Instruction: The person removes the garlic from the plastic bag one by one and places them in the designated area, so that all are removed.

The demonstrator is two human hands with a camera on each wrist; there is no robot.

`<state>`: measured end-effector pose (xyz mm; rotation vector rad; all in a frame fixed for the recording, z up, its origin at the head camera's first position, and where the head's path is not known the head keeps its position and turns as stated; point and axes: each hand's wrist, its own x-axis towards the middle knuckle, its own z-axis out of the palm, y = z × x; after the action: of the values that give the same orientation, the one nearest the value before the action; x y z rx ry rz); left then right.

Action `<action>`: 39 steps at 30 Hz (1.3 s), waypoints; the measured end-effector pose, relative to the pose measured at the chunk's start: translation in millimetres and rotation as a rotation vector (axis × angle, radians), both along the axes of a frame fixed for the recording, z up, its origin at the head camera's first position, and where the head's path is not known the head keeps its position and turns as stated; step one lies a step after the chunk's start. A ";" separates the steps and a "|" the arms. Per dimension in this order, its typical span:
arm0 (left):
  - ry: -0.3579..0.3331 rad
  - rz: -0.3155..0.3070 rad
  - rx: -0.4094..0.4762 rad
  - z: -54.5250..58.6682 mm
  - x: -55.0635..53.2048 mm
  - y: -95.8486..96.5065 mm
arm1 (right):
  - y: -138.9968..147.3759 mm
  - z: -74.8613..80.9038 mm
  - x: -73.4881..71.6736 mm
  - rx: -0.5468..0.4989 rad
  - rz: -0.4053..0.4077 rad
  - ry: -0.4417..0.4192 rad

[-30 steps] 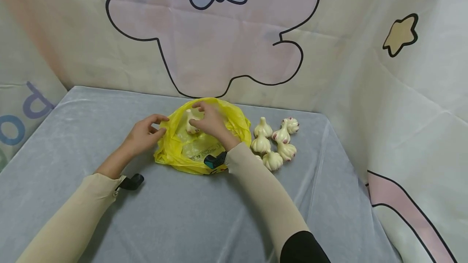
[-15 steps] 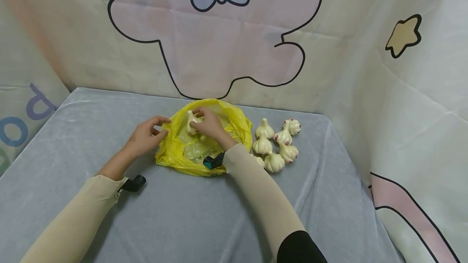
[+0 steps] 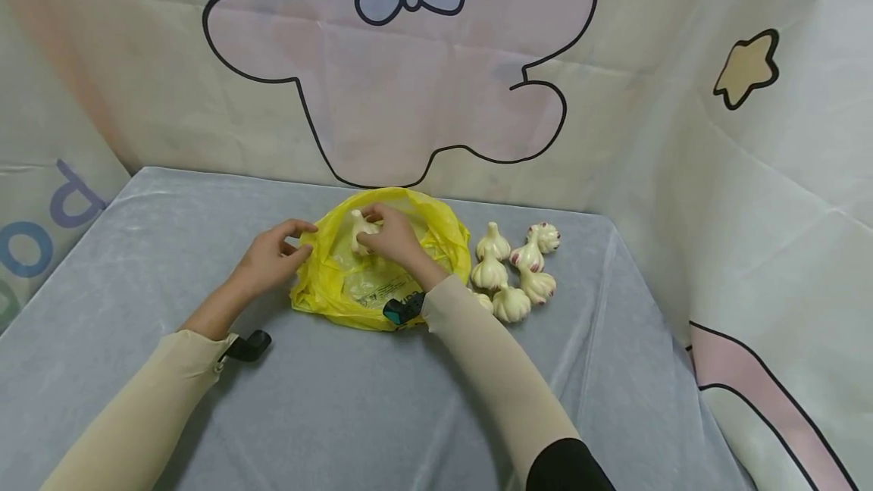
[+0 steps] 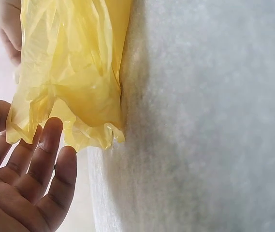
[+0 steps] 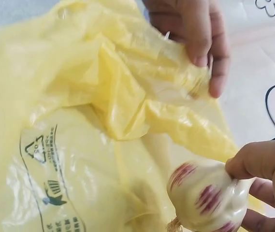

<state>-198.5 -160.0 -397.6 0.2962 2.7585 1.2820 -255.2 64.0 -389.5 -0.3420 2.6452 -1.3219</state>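
Note:
Toward the back of the table, a yellow plastic bag [image 3: 320, 290] lies with its mouth spread wide. My right hand [image 3: 395, 237] is over the opening and pinches a garlic bulb [image 3: 359, 233] between thumb and fingers. Purple streaks mark this bulb [image 5: 209, 195] in the right wrist view. At the bag's left rim is my left hand [image 3: 273, 256], its fingers [image 4: 48, 145] spread and lightly bent against the yellow film. A gap shows between its thumb and forefinger in the head view. Several more garlic bulbs [image 3: 489, 273] lie to the right of the bag.
A grey cloth [image 3: 327, 400] covers the table. Behind it hangs a printed fabric backdrop [image 3: 423, 82], close to the bag's far side. Small black cameras [image 3: 250, 345] stick out from both wrists above the table.
Over the bag, my right hand has closed its fingers in around the garlic bulb, which stays nearly in place. My left hand remains at the left rim.

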 end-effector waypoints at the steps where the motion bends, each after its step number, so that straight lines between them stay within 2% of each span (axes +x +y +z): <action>1: -0.001 0.002 -0.001 -0.2 0.1 0.1 | 0.5 1.8 1.4 -0.003 -0.003 0.002; 8: -0.001 0.002 -0.001 -1.0 0.4 1.0 | 5.5 14.9 13.1 -0.023 -0.002 0.008; 14: -0.004 0.000 0.001 -2.4 -0.1 0.8 | 15.8 26.3 29.4 -0.022 0.039 0.076; 21: -0.012 0.003 0.004 -4.8 -2.2 0.6 | 41.1 37.7 57.1 -0.004 0.055 0.141; 26: -0.024 0.004 -0.001 -5.4 -2.2 0.3 | 64.0 45.8 80.3 -0.015 0.076 0.150; 32: -0.027 -0.006 0.005 -3.1 -0.9 -1.7 | 92.1 48.7 104.7 0.006 0.100 0.162; 39: -0.034 -0.001 -0.002 -2.5 -1.4 -2.5 | 111.6 43.8 126.9 0.079 0.182 0.197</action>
<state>-199.9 -162.5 -400.1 0.2723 2.7310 1.2720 -128.4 175.6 -345.7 -0.7162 2.7348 -1.1788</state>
